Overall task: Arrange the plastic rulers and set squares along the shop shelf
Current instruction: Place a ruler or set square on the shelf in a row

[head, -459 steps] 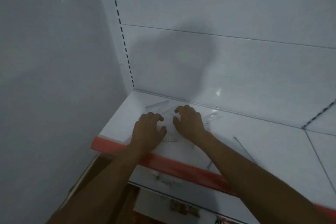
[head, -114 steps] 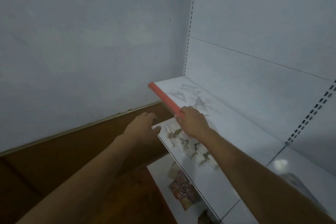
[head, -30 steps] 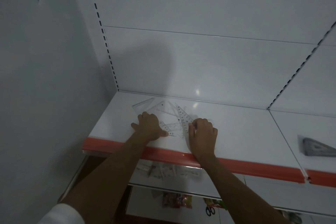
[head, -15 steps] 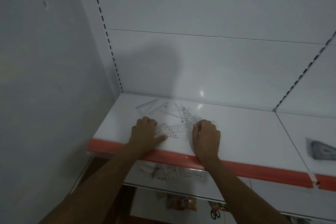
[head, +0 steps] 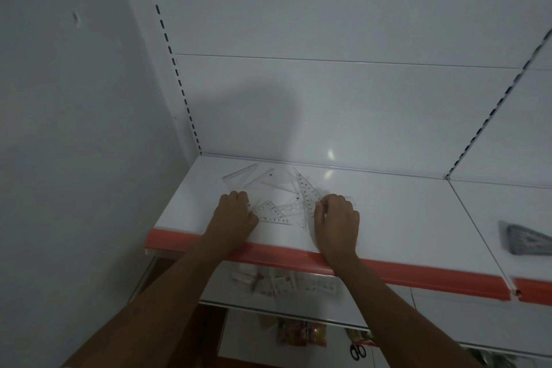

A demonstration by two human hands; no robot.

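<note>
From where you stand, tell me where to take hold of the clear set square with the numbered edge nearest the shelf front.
Pinch the small set square at its right-hand tip, coming from the front: it lies flat on the shelf, so slide it toward the red front edge first, I'd guess. The left hand sits at its left end.

Both forearms are bare to each hand; no sleeves, rings or watch show.

A plain grey-white wall (head: 68, 116) stands on the left, meeting white shelving back panels (head: 343, 104) with slotted uprights (head: 170, 54). The white shelf (head: 403, 212) has an orange-red front strip (head: 418, 275). Below it a lower shelf (head: 298, 302) carries small packets. The light is dim; a soft glare spot (head: 330, 155) shows on the back panel.
</note>
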